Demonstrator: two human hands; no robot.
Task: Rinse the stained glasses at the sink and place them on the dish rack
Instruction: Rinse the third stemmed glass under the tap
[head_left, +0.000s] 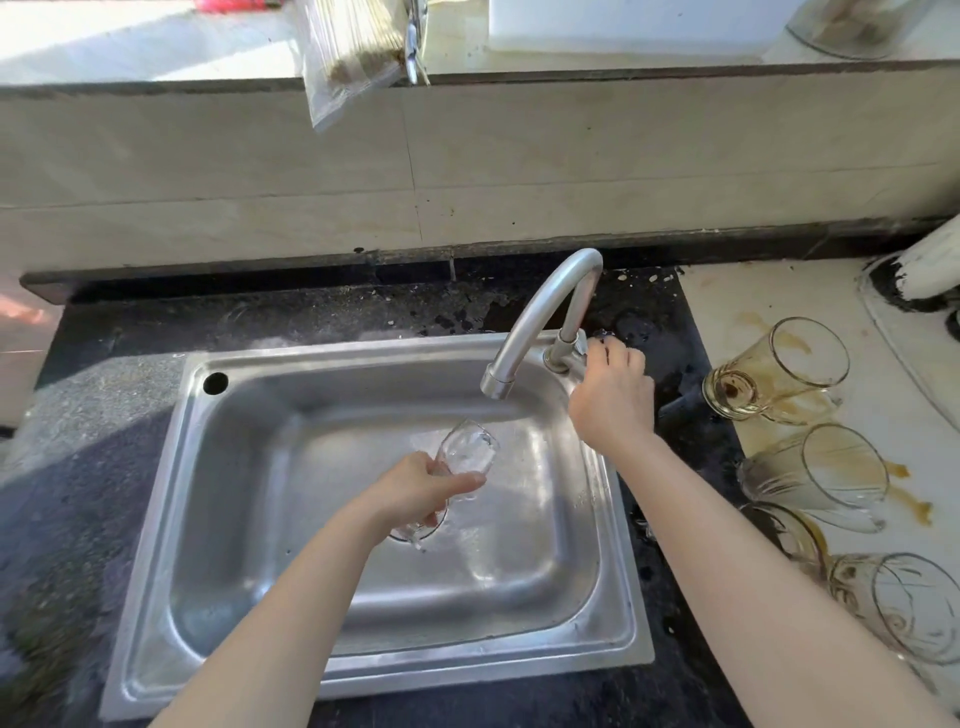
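My left hand grips a clear glass over the steel sink, tilted with its mouth up toward the tap spout. The glass looks wet and blurred. My right hand curls round the tap handle at the base of the curved tap. No stream of water is plain to see from the spout. Several brown-stained glasses lie on their sides on the pale counter to the right: one at the back, one in the middle, one at the front.
Brown spills mark the pale counter around the glasses. A dark stone counter surrounds the sink. A tiled ledge behind holds a plastic bag and a white box. A white pipe stands at the far right.
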